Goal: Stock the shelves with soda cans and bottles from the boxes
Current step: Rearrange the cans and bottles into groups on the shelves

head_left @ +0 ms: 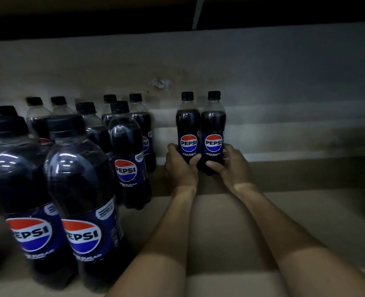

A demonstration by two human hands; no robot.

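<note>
As two hands [180, 168] [230, 166] grip two bottles [188, 123] [213, 125], upright

I see the left bottle [188, 125] and right bottle [213, 127], capped, dark, upright, touching, at twelve o'clock on the shelf [284, 221]; other bottles [81, 189] crowd nine o'clock.

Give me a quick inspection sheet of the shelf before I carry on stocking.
Surface: shelf, tan board, dimly lit.
Job's things: left bottle and right bottle upright, side by side near the back; stocked bottles in rows at left; no boxes in view.
Clutter: nothing seen.
Hands: left hand grips left bottle low; right hand grips right bottle low.
Cables: nothing seen.
Surroundings: scuffed back panel; dark above.
</note>
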